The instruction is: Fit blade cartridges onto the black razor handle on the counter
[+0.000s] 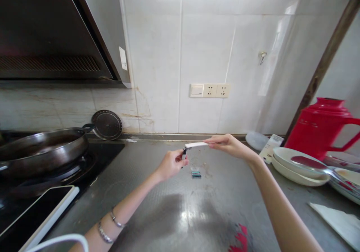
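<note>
Above the middle of the counter, both my hands hold what looks like a razor with a slim white handle. My right hand pinches the right end of the handle, its fingers stretched along it. My left hand is closed at the other end, thumb and fingers gripping the small black-and-white head part. Its exact shape is partly hidden by the fingers. Below, on the steel counter, lies a small green-and-black striped piece like a razor cartridge, touched by neither hand.
On the left, a steel pan stands on the black stove, with a phone-like device in front. A round dark disc leans on the wall. To the right are a red thermos jug, stacked dishes and a folded white sheet.
</note>
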A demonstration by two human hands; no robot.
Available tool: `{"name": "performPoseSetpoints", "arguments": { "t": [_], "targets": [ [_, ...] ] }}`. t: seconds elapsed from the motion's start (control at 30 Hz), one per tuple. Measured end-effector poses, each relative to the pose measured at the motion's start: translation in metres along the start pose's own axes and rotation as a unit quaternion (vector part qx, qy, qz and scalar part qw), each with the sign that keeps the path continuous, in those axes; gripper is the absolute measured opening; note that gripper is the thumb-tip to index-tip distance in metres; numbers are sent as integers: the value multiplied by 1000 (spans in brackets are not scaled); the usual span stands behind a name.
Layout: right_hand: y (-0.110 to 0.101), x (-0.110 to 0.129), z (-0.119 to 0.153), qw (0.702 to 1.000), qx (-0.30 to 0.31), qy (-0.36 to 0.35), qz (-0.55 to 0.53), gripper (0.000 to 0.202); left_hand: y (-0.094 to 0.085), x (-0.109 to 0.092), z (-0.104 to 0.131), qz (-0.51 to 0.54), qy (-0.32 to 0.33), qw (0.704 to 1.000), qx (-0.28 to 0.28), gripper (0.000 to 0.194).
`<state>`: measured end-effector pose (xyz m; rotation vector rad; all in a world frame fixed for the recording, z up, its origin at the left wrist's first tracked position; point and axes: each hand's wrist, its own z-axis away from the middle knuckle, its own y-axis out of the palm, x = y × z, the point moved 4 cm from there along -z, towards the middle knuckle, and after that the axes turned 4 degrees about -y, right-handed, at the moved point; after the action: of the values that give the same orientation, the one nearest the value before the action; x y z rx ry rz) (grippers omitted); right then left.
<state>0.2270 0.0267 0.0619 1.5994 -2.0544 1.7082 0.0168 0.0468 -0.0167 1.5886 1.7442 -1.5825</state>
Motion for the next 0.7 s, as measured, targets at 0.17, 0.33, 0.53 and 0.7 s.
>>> {"name": "performPoseSetpoints", "arguments": {
  "t": [0.17, 0.33, 0.53, 0.7],
  "targets": [
    [2, -1, -3, 1000, 10, -4, 20, 42, 1, -1, -1, 6, 0, 1000, 5, 13],
    [3, 2, -3, 1000, 0, -3, 9, 40, 0, 1, -1, 7, -4, 1000, 3, 11],
    [3, -8, -2, 1000, -4, 21, 19, 40, 0, -1, 0, 7, 6, 1000, 3, 10],
    [3, -3, -3, 1000, -16, -3, 10, 38, -2, -3, -1, 9, 8, 1000, -14, 11]
  ]
}}
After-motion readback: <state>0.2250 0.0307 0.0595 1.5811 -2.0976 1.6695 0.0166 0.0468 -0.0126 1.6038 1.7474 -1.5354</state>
